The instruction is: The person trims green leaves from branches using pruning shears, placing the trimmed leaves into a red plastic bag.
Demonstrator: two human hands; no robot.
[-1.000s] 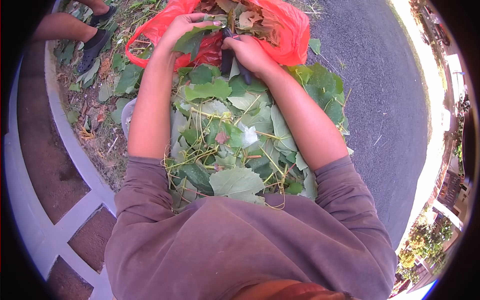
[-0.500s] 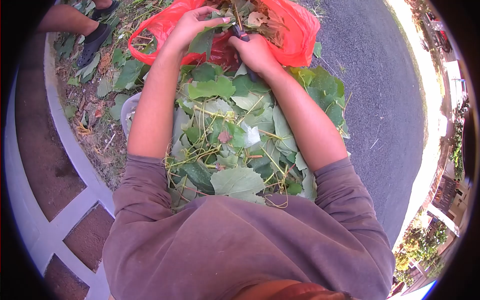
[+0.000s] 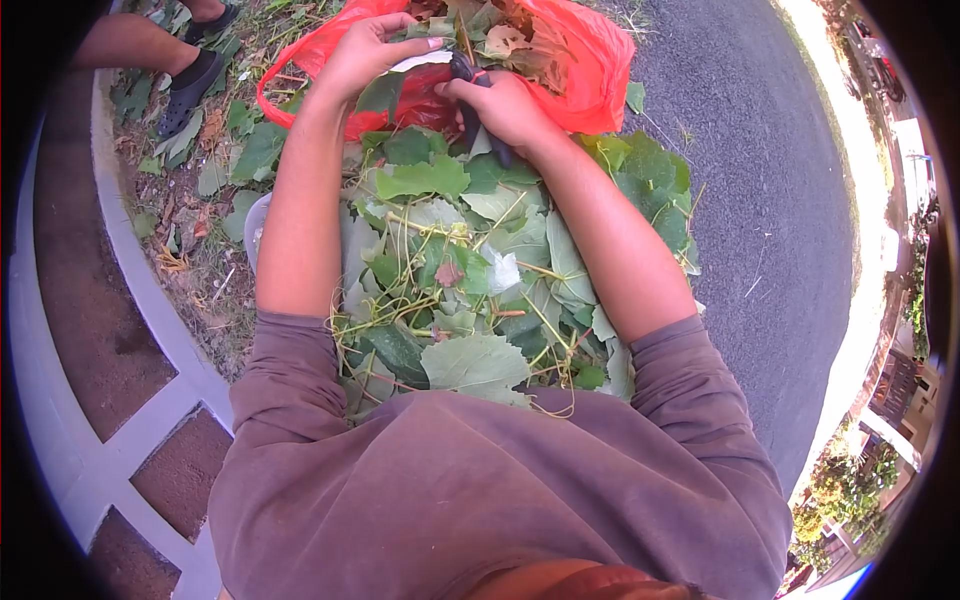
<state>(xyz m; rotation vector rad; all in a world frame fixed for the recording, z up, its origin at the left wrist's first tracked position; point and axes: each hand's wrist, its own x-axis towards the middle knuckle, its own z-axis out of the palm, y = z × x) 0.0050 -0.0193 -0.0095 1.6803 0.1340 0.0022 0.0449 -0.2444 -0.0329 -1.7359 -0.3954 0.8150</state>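
Observation:
My left hand is closed on a green leaf at the left side of an open red plastic bag. Part of that leaf shows its pale underside below my thumb. In my right hand is a pair of dark-handled pruning shears, fingers wrapped around the handles and the narrow blades pointing away from me among the bag's leaves. Dry and green leaves fill the bag. Nearer to me, a heap of cut vine leaves and tendrils lies between my forearms.
A pale container rim shows left of the heap. Another person's leg and dark clog stand at upper left on leaf-strewn ground. A concrete curb runs along the left, and asphalt lies to the right.
My left hand has turned slightly, and a pale leaf edge now shows under the thumb. The shears have shifted a little to the left with my right hand.

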